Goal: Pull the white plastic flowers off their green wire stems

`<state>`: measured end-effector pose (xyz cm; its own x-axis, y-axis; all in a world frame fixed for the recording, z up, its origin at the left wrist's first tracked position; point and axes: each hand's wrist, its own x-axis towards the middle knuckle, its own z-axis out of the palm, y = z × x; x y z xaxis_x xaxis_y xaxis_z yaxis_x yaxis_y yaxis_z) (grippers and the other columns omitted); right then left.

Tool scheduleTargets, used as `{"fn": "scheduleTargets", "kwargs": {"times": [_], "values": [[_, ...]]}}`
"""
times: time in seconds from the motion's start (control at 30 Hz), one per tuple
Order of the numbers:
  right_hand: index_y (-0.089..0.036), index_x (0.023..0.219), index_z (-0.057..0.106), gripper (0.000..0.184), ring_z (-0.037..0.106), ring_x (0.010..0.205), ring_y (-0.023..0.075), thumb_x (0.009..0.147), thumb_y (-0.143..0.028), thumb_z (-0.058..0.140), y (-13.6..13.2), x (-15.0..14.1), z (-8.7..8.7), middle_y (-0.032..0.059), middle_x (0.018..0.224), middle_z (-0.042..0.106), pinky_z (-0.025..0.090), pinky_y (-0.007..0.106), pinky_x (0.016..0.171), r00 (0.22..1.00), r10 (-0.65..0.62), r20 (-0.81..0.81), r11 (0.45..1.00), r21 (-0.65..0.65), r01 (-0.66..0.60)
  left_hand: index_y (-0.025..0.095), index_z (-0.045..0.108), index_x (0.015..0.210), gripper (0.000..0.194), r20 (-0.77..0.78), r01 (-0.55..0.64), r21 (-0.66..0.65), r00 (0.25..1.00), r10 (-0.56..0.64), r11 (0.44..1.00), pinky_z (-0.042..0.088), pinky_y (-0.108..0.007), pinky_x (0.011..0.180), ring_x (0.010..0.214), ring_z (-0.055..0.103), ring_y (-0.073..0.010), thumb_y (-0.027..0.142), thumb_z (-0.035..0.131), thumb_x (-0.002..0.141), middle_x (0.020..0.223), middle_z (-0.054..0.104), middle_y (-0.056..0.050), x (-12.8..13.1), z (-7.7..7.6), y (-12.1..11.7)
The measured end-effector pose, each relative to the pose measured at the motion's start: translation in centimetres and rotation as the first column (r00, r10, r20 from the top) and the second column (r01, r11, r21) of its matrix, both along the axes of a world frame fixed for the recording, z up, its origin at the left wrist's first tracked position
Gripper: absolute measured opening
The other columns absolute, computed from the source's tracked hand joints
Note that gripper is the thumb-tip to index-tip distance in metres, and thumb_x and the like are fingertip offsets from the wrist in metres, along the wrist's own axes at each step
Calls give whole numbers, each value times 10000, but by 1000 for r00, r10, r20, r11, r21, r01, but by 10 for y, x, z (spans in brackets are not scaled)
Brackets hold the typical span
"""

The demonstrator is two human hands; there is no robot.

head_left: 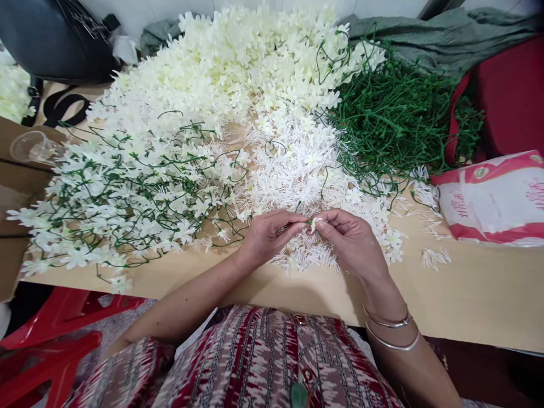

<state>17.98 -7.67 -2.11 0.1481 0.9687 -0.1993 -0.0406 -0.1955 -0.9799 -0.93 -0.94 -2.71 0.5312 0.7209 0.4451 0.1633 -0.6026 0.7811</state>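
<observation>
Above the front of the table, my left hand (pixel 267 237) pinches the tip of a green plastic stem (pixel 308 222) between thumb and forefinger. My right hand (pixel 355 243) is closed on a small white artificial flower (pixel 315 224) at the end of that stem, so the fingertips almost meet. Most of the stem is hidden by the fingers. Under and behind both hands spreads a heap of thin white stamen pieces (pixel 293 175). To the left lies a pile of white flowers on green stems (pixel 140 192).
A big mound of loose white petals (pixel 238 62) fills the back. Bare green stems (pixel 391 113) are heaped at right, near a red bag (pixel 510 90) and a pink-and-white packet (pixel 495 198). A black bag (pixel 59 39), a clear plastic cup (pixel 36 147) and red stools (pixel 55 351) are at left.
</observation>
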Motion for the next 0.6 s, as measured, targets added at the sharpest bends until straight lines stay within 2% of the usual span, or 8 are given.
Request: {"fn": "scheduleTargets", "kwargs": {"times": [0.17,0.3,0.6], "values": [[-232,855,743,173,598,673,138,871,-400,778,0,-1,1,0,752,723,459,278,631,1000,-12,17,1000,-6,12,190,752,1006,75,-11,15,18,1000,-15,1000,588,-223,681,749,730,-104,218,687,983,864,790,-31,0,4,0],[-236,853,731,155,612,695,145,886,-385,762,-1,-3,3,0,752,719,464,292,654,1000,-3,20,1000,-11,3,157,736,995,80,-28,57,20,998,-56,998,546,-213,659,727,696,-102,195,665,992,820,754,-37,0,7,2],[-231,816,736,129,627,675,131,856,-348,776,0,-4,6,-6,730,722,479,274,646,1000,-8,15,1000,-20,8,172,702,968,112,-71,63,30,996,-61,998,510,-215,642,698,651,-104,236,625,1019,784,714,-17,-1,4,2]]}}
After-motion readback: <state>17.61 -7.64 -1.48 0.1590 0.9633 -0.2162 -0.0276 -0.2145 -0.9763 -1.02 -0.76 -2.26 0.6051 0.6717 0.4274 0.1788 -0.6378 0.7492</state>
